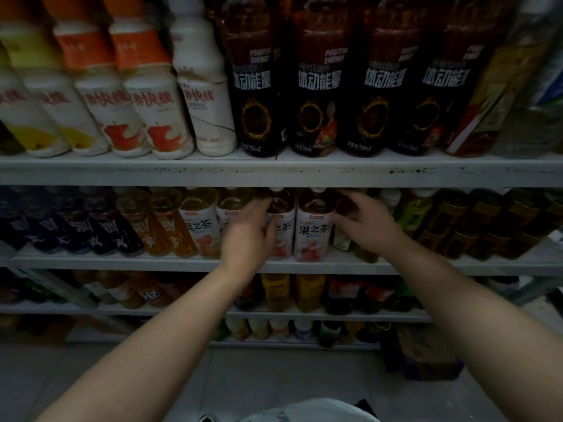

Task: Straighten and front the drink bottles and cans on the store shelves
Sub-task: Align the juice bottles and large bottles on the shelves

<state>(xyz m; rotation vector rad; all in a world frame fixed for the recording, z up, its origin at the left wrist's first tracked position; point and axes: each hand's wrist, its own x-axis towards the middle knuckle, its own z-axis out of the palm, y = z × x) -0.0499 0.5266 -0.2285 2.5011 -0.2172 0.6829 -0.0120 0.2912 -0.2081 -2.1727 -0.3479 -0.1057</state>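
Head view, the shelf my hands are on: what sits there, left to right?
Dark blue bottles, orange drink bottles, leftmost fruit tea bottle, left hand, tea bottle it grips, tea bottle between the hands, dark bottle held by the right hand, green-labelled bottles, dark brown containers.

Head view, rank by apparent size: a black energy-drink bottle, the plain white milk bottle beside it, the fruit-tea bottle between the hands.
1. black energy-drink bottle, the wider one.
2. white milk bottle, close behind; both are cropped at the top.
3. fruit-tea bottle; it stands on the lower shelf, maybe farther from the camera, so true size is unsure.
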